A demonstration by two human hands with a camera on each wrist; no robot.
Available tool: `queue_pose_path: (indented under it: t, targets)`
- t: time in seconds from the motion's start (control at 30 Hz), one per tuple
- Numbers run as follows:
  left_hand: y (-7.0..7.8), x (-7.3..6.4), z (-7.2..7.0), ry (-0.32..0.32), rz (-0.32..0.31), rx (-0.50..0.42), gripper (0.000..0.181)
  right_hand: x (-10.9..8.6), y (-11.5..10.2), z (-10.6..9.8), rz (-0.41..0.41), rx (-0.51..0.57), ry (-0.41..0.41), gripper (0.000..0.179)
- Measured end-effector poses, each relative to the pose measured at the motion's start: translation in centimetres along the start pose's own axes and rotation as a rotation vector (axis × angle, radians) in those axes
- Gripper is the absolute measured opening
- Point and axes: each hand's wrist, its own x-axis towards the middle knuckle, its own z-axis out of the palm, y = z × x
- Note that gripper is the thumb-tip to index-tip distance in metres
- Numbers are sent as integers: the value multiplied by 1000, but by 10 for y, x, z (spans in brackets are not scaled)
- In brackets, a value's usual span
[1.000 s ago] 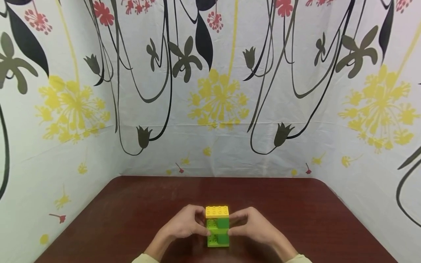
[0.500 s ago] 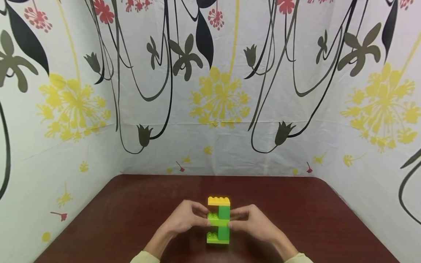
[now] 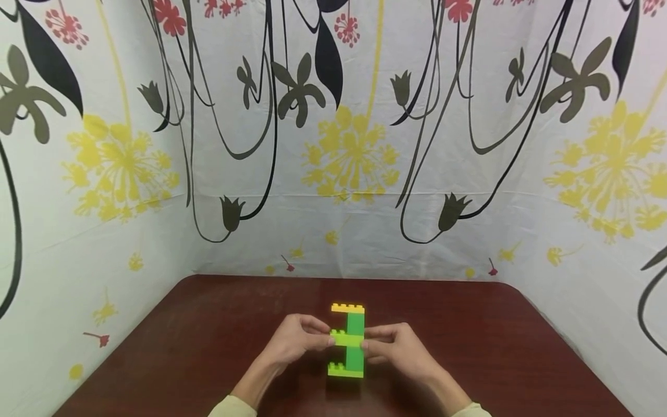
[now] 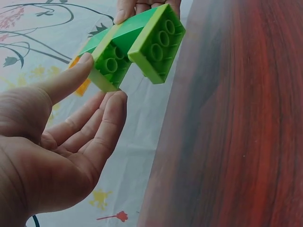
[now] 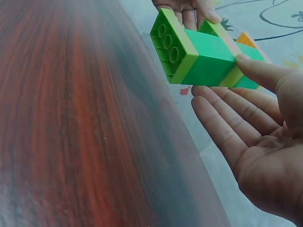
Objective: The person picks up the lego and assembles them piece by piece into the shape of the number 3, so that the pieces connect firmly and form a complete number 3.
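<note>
A stack of toy building bricks [image 3: 355, 359] stands roughly upright between the hands, raised off the table. It has lime bricks at the bottom and middle, green bricks on the right side between layers, and a yellow brick [image 3: 348, 308] on top. Gaps open to the left between the layers. My left hand [image 3: 296, 343] pinches the left end of the middle lime brick [image 4: 106, 66] between thumb and fingers. From the other side, my right hand [image 3: 401, 350] grips the stack, its thumb at the middle layer [image 5: 232, 73]. Both wrist views show the hollow underside of the bottom lime brick [image 5: 173, 49].
A dark red-brown wooden table [image 3: 250, 301] with rounded far corners lies beneath the hands. White cloth [image 3: 333, 249] printed with flowers hangs behind the table and along both sides.
The stack has tilted, so its yellow top, earlier seen from above with its studs, now shows nearly edge-on. It has risen slightly in the head view. Both hands keep their hold.
</note>
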Motion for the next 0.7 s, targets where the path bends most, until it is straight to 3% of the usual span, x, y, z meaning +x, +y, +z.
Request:
queue_pose_path:
  t: [0.3,0.7]
  targets:
    - [-8,1,2,37,-45,-9,26,0,6,6,48,10,64,58]
    - [-15,2,8,84,-62,86,21,2,19,18,72,32,171,50]
